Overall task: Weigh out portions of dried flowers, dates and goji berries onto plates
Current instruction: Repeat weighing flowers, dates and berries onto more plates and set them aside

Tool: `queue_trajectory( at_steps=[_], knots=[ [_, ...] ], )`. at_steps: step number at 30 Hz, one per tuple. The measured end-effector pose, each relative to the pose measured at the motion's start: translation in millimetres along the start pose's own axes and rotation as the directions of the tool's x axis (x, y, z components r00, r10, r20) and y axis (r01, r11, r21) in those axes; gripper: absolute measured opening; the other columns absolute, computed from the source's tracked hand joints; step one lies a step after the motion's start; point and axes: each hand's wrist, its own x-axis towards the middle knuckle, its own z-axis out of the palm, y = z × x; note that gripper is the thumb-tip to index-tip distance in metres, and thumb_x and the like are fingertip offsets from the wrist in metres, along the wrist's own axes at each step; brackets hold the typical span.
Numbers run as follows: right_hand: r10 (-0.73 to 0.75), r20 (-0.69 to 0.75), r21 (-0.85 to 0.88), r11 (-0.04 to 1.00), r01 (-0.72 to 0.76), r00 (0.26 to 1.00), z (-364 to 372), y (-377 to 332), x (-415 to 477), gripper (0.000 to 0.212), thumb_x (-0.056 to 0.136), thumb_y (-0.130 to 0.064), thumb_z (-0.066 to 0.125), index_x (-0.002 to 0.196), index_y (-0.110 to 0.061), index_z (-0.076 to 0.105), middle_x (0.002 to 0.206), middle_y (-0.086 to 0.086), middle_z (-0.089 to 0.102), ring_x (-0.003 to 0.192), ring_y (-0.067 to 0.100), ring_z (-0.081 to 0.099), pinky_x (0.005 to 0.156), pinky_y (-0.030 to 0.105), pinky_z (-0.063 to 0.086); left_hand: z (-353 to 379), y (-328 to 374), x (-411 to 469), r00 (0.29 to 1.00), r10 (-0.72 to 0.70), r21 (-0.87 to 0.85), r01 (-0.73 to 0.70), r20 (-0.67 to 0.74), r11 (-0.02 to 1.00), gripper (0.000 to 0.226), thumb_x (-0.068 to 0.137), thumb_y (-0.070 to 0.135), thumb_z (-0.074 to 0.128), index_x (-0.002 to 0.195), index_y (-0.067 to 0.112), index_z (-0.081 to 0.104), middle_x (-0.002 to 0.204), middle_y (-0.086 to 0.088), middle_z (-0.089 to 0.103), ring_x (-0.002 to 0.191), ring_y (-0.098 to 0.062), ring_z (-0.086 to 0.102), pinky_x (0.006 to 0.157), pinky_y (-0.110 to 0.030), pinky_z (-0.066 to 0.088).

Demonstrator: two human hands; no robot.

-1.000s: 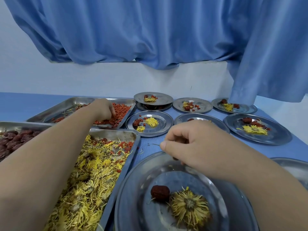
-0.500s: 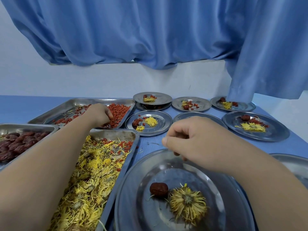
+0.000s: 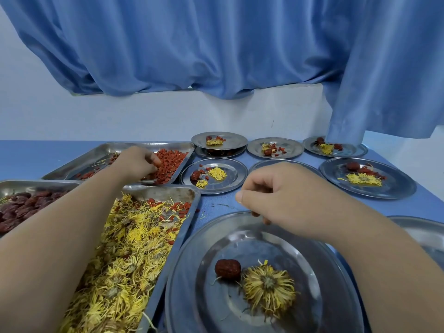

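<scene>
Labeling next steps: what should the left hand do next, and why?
Probably lift its pinch of berries from the far tray and bring it to the near plate. The left hand is curled into the red pile, and that plate holds only a date and a flower, while the farther plates show berries too.

Left arm stretched forward, left hand (image 3: 141, 162) fingers curled down; right hand (image 3: 283, 191) nearer, fingers curled under palm.

1 head-worn view faces forward and down, close above the near plate (image 3: 182, 296); edges apparently bowed.
</scene>
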Motion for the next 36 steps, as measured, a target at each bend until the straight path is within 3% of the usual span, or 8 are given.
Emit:
queue_trajectory(
  at_steps=[4, 9, 15, 19, 22, 29, 33, 36],
  knots=[
    [0.000, -0.005, 0.016, 1.000, 0.000, 1.000, -4.9, 1.0, -0.4, 0.027, 0.088, -0.041, 0.056, 0.067, -0.025, 0.061, 0.072, -0.003, 0.066, 0.069, 0.013, 0.065, 0.068, 0.034, 0.054, -10.8, 14.2, -10.3, 0.999, 0.011, -0.219, 0.000, 0.049, 0.976, 0.014, 0.087, 0.002, 0.067, 0.092, 0.015, 0.069, 0.097, -0.010, 0.072, 0.085, -0.021, 0.070, 0.079, -0.031, 0.056],
    [-0.001, -0.025, 0.059, 0.998, 0.003, 1.000, -15.9, 1.6, -4.2, 0.024, 0.088, -0.042, 0.056, 0.073, -0.025, 0.066, 0.074, -0.003, 0.069, 0.066, 0.009, 0.065, 0.069, 0.033, 0.056, -26.3, 62.7, -51.3, 0.980, 0.127, -0.460, -0.042, 0.155, 0.887, 0.015, 0.088, -0.001, 0.064, 0.095, 0.011, 0.070, 0.087, -0.008, 0.072, 0.071, -0.010, 0.072, 0.064, -0.014, 0.054],
    [0.019, -0.086, 0.150, 0.989, -0.006, 0.996, -26.8, 2.9, -6.7, 0.025, 0.086, -0.039, 0.060, 0.073, -0.018, 0.067, 0.070, -0.006, 0.069, 0.055, 0.003, 0.064, 0.068, 0.035, 0.059, -24.2, 122.2, -122.7, 0.897, 0.341, -0.529, -0.151, 0.282, 0.835, 0.017, 0.088, -0.003, 0.062, 0.098, 0.009, 0.070, 0.085, -0.004, 0.075, 0.076, -0.011, 0.072, 0.068, -0.015, 0.054],
    [-0.013, -0.108, 0.148, 0.989, 0.029, 0.994, -28.0, -0.1, -8.4, 0.025, 0.085, -0.037, 0.062, 0.073, -0.017, 0.068, 0.068, -0.002, 0.068, 0.052, 0.004, 0.062, 0.066, 0.038, 0.058, -8.8, 145.7, -154.6, 0.795, 0.432, -0.455, -0.224, 0.427, 0.862, 0.022, 0.090, -0.003, 0.061, 0.099, 0.014, 0.072, 0.091, 0.000, 0.076, 0.084, -0.011, 0.071, 0.077, -0.019, 0.055],
    [-0.011, -0.039, 0.111, 0.994, 0.015, 0.999, -28.5, -3.3, -10.1, 0.025, 0.085, -0.039, 0.062, 0.077, -0.018, 0.069, 0.071, -0.001, 0.071, 0.061, 0.009, 0.068, 0.070, 0.040, 0.059, 3.4, 154.6, -167.4, 0.748, 0.445, -0.385, -0.272, 0.492, 0.882, 0.027, 0.091, -0.004, 0.058, 0.099, 0.017, 0.073, 0.099, 0.000, 0.075, 0.093, -0.014, 0.070, 0.085, -0.021, 0.054],
    [0.063, 0.155, 0.066, 0.995, -0.074, 0.986, -39.9, -2.2, -19.3, 0.023, 0.087, -0.041, 0.061, 0.082, -0.020, 0.066, 0.079, -0.001, 0.073, 0.069, 0.012, 0.071, 0.061, 0.024, 0.055, 10.9, 160.8, -177.8, 0.812, 0.418, -0.366, -0.274, 0.408, 0.889, 0.024, 0.086, -0.003, 0.064, 0.097, 0.017, 0.072, 0.090, 0.003, 0.075, 0.081, -0.002, 0.068, 0.071, -0.012, 0.049],
    [0.131, 0.185, 0.029, 0.990, -0.139, 0.974, -49.7, 0.2, -27.0, 0.023, 0.087, -0.041, 0.061, 0.087, -0.019, 0.065, 0.084, 0.003, 0.072, 0.074, 0.017, 0.072, 0.070, 0.032, 0.058, 16.0, 165.2, -182.4, 0.852, 0.403, -0.342, -0.289, 0.333, 0.894, 0.022, 0.080, 0.005, 0.074, 0.091, 0.024, 0.073, 0.082, 0.008, 0.070, 0.073, 0.003, 0.063, 0.067, -0.006, 0.047],
    [0.147, 0.107, -0.007, 0.989, -0.147, 0.983, -56.7, -2.1, -38.0, 0.022, 0.086, -0.043, 0.061, 0.086, -0.022, 0.067, 0.080, 0.000, 0.072, 0.070, 0.013, 0.071, 0.074, 0.035, 0.059, 16.8, 164.5, -182.9, 0.861, 0.410, -0.353, -0.298, 0.302, 0.887, 0.018, 0.077, 0.014, 0.079, 0.090, 0.027, 0.073, 0.079, 0.010, 0.066, 0.068, 0.005, 0.060, 0.065, -0.007, 0.045]
  ],
)
